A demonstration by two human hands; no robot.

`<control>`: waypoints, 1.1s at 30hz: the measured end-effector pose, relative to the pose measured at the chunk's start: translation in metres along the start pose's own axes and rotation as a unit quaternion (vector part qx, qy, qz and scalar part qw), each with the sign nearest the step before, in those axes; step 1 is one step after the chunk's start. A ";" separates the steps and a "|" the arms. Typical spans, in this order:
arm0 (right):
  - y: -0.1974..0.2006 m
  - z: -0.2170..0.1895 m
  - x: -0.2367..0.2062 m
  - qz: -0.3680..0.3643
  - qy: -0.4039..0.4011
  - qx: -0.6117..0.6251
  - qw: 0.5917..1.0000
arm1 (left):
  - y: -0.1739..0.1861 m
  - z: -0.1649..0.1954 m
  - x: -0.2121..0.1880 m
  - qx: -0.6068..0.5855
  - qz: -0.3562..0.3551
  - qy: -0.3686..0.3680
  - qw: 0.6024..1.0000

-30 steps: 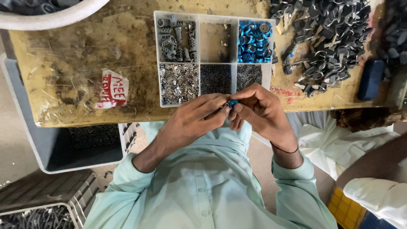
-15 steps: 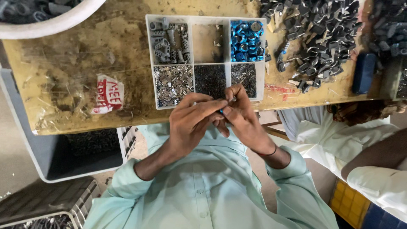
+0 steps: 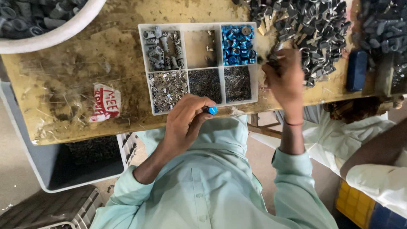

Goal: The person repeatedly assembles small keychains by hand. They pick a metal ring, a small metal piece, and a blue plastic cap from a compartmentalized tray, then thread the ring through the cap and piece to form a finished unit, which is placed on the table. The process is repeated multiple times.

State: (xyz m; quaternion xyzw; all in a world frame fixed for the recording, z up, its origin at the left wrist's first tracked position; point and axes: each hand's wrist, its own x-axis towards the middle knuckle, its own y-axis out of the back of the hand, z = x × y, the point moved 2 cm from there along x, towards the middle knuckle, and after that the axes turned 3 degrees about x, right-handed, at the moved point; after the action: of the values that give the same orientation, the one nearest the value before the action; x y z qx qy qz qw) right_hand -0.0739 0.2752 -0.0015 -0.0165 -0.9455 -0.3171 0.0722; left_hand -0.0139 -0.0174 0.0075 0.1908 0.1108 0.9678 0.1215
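The left hand point(image 3: 186, 123) is bent at the wrist over the tabltop's near edge, its grip pinched on a small blue cap point(image 3: 212, 110) at the fingertips, just below the tray point(image 3: 254, 63). The right hand point(image 3: 286, 78) is stretched forward, fingers curled down into the pile of dark metal parts point(image 3: 318, 38) right of the tray; whether its grip is closed on a part cannot be told. The blue caps' compartment point(image 3: 237, 44) lies just left of it.

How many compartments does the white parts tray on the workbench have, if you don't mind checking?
6 in the white parts tray: top row holds grey fittings, a nearly bare middle and blue caps; bottom row holds small silvery bits, dark bits and fine dark bits.
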 end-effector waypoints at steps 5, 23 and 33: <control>0.013 -0.006 -0.016 0.019 -0.096 0.222 0.970 | -0.008 -0.011 -0.005 -0.068 -0.052 0.069 0.994; 0.027 0.020 -0.011 -0.056 0.015 -0.250 0.967 | -0.007 -0.025 0.000 -0.096 -0.068 0.105 0.987; 0.024 -0.016 -0.027 0.076 -0.100 0.280 0.952 | -0.007 -0.009 -0.003 -0.037 -0.035 0.057 0.997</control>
State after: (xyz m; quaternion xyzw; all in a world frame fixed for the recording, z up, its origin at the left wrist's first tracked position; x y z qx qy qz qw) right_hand -0.0432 0.2852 0.0217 -0.0985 -0.9947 -0.0298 0.0029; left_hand -0.0132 -0.0130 -0.0041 0.1270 0.0877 0.9757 0.1556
